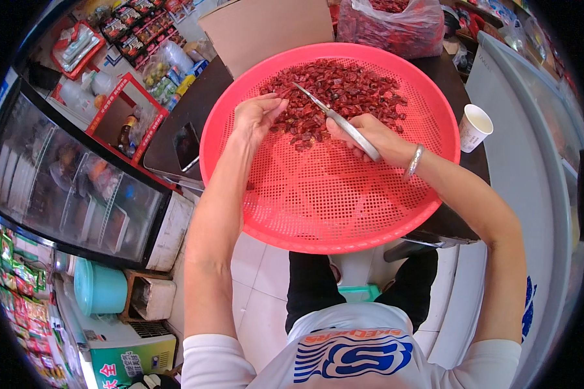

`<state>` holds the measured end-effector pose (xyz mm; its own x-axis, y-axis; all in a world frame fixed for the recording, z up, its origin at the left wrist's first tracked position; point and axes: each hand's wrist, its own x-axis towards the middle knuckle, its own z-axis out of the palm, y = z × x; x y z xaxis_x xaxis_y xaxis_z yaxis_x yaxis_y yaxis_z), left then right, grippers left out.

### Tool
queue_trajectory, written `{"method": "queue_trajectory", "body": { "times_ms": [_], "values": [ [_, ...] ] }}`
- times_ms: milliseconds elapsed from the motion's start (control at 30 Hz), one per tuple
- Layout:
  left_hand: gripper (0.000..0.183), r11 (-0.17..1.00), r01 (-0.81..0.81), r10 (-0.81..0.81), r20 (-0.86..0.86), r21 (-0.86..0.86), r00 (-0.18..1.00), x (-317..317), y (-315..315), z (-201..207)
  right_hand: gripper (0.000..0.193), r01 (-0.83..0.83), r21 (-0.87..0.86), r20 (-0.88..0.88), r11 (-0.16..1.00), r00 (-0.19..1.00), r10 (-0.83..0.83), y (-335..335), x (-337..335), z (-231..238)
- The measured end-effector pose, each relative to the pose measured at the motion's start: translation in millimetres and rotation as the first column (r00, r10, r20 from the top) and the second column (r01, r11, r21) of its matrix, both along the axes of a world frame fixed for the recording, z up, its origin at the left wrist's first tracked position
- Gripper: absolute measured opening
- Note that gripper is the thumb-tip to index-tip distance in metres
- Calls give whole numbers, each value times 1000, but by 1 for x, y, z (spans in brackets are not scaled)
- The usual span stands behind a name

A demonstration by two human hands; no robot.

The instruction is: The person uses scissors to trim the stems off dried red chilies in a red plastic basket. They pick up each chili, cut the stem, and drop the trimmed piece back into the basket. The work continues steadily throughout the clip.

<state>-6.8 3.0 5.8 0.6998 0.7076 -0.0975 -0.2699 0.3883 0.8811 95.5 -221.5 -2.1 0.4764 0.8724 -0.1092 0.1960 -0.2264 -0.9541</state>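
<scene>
Head view: left hand's (257, 115) hold unclear

I'd call this a small shop, most likely a grocery, from what my head view brings me. Bright packets (26, 288) stand in close rows along the lower left, and more small packs (139, 29) are ranked in repeated lines at the upper left, the way stock is displayed. Between them I see a glass-fronted cooler (78, 185) with wire shelves and goods inside. A red display stand (110, 102) holds a bottle, and a large green printed panel (139, 356) looks to me like shop signage.
</scene>
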Motion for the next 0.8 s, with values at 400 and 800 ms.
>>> {"method": "queue_trajectory", "body": {
  "times_ms": [400,800],
  "values": [
    [20,992,71,-70,13,-105,997,4,-9,-2,56,-62,-22,-56,998,997,61,-1,1,0],
    [15,991,101,-102,-16,-91,995,3,-8,-4,56,-41,0,-36,999,999,41,-3,-4,3]
  ]
}}
